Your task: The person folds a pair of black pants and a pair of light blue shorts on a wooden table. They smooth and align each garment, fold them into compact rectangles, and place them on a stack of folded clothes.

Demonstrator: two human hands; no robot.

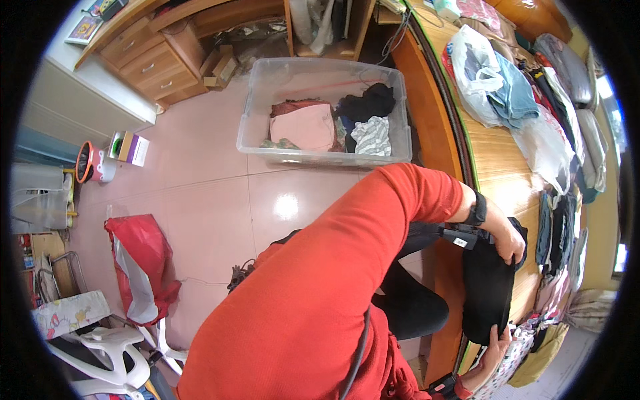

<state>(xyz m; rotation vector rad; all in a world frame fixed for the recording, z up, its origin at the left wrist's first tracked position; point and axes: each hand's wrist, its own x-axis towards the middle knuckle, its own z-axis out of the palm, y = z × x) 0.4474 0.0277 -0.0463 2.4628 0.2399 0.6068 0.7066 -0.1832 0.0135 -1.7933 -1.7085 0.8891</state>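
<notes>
A folded black garment (487, 290) lies at the edge of the wood-slatted bed mat (522, 227), to the right of my body. My left hand (509, 244) grips its upper end with the fingers bent down over the cloth. At the lower end, my right hand (494, 344) holds the edge, with some fingers hidden. A dark strap (478, 209) circles my left wrist, and a black device (457, 238) sits beside it. Just beyond the garment stands a row of folded clothes (556, 232).
A clear plastic storage box (324, 159) on the tiled floor holds folded clothes. Plastic bags (475, 70) and garments pile up on the bed's far part. A red bag (145, 260), a white chair (112, 350) and a waste bin (102, 167) stand left.
</notes>
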